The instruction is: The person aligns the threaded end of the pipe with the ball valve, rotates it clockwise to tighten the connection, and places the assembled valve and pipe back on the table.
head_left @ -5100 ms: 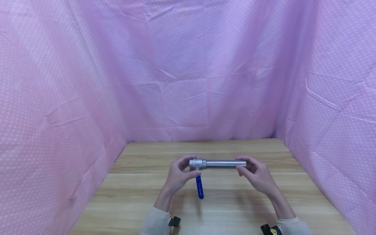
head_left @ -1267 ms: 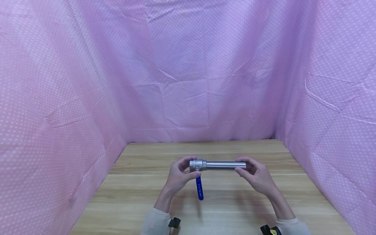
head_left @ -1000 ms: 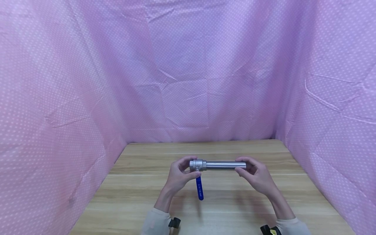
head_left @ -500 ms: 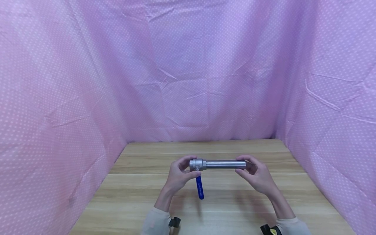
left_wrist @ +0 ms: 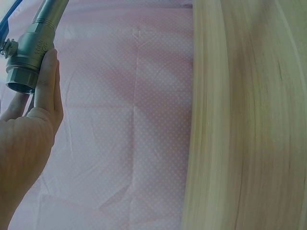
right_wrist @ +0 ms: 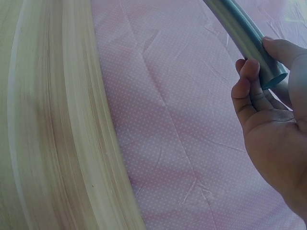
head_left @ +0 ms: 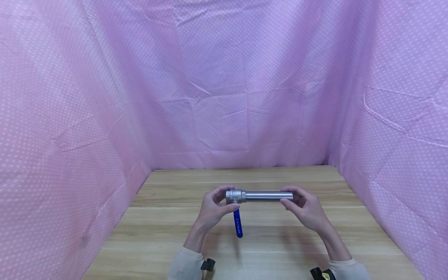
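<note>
A silver ball valve (head_left: 236, 196) with a blue lever handle (head_left: 238, 223) is joined to a straight steel pipe (head_left: 264, 196). Both are held level above the wooden table, the lever pointing toward the person. My left hand (head_left: 212, 208) grips the valve body, thumb near the base of the lever. In the left wrist view, the valve's open hexagonal end (left_wrist: 22, 79) faces the palm. At the other end, my right hand (head_left: 308, 208) pinches the pipe between thumb and fingers. The pipe's open end (right_wrist: 275, 80) shows in the right wrist view.
Light wooden table (head_left: 168, 217) lies below the hands. Pink dotted cloth (head_left: 224, 97) hangs behind it and along both sides. A black wrist camera (head_left: 208, 265) sits at the left sleeve, and another dark device (head_left: 317, 273) at the right one.
The right thumb and fingers shift slightly on the pipe's end; half a second ago they were spread a little wider. The left hand, valve and lever stay nearly in place.
</note>
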`<state>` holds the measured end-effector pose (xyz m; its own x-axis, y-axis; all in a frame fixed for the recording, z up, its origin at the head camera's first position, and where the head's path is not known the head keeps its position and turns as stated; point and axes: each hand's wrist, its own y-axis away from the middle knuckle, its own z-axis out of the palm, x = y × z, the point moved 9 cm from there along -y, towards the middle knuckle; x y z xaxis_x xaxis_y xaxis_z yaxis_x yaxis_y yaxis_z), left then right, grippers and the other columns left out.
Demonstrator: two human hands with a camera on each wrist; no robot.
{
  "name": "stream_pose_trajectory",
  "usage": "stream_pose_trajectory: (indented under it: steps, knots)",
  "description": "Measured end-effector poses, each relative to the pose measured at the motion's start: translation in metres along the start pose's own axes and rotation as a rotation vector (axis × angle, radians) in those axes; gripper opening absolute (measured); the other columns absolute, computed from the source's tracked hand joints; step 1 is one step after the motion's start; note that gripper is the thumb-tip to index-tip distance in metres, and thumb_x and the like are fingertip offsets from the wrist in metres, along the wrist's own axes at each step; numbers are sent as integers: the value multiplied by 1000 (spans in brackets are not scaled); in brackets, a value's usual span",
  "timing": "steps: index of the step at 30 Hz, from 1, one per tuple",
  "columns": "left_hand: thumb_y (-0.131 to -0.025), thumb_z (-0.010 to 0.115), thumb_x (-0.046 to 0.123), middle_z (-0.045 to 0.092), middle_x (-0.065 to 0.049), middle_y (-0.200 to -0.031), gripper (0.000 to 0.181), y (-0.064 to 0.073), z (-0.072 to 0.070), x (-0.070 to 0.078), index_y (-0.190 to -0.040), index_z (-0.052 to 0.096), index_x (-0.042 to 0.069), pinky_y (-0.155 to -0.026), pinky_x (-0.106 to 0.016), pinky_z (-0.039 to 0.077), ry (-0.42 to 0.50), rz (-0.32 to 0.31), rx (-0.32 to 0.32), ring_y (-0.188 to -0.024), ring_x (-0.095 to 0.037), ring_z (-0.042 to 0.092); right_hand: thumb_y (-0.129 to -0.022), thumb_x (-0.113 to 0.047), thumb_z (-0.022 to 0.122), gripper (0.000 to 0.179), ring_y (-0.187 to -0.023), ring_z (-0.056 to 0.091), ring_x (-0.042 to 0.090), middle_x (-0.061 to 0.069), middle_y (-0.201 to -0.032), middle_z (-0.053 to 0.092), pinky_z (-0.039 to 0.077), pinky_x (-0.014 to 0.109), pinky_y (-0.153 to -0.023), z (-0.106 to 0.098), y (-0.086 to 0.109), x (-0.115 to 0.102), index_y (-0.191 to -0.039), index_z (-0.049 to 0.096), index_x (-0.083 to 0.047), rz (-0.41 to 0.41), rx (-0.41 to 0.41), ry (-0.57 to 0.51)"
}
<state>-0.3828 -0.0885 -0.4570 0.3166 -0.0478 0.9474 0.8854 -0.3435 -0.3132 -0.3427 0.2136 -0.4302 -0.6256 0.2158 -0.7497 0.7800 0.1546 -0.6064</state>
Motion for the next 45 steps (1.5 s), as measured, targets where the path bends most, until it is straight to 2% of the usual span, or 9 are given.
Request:
stream_pose_trajectory:
  steps: [5,9,12,16,18,26,34,45]
  knots:
    - [-91,91,5,67,-20,-147,58,0,0,0,-146,70,6,-111,-34,67,0,-7,6,-131,-26,68,-99,10,77,28,-67,67,11,-6,-85,72,55,24,-54,-1,0,2,-125,75,0,30,4,18]
    - [-91,92,6,67,-19,-148,58,0,0,0,-145,71,8,-111,-35,67,4,-12,8,-132,-26,68,-98,10,78,29,-72,70,5,-6,-88,75,59,22,-58,-1,0,4,-126,74,2,44,-6,3]
    - [-91,92,5,67,-20,-148,58,0,0,1,-145,71,8,-110,-35,67,7,-12,8,-131,-25,68,-96,13,79,36,-82,74,1,-9,-101,77,64,20,-65,0,0,5,-130,71,7,45,-24,-45]
    - [-91,91,5,67,-21,-147,60,0,0,1,-147,68,2,-111,-34,67,7,-8,3,-130,-23,69,-94,19,77,44,-94,77,0,-12,-120,77,67,19,-73,2,0,3,-135,66,9,21,-51,-104]
    - [-92,91,5,67,-21,-147,61,0,0,2,-148,67,0,-111,-33,67,6,-6,1,-130,-22,69,-93,20,76,44,-95,77,0,-12,-121,76,67,19,-73,3,0,2,-135,66,9,7,-54,-110]
    - [-91,91,6,67,-21,-147,56,0,-1,1,-144,72,10,-110,-34,68,8,-9,1,-129,-24,68,-94,19,77,42,-92,75,-2,-13,-117,76,65,18,-71,3,0,0,-132,68,7,4,-38,-73]
    - [-91,91,5,67,-20,-145,57,-1,-2,1,-144,72,9,-110,-35,67,14,-14,3,-129,-23,69,-95,17,77,38,-87,73,-3,-13,-108,76,64,18,-69,2,-1,-2,-131,70,6,3,-22,-33]
    - [-91,91,5,67,-20,-146,57,-2,-2,1,-144,71,9,-110,-34,68,8,-3,-3,-129,-23,69,-100,10,76,27,-70,68,5,-7,-85,72,55,24,-54,1,-1,2,-125,75,1,37,0,17]
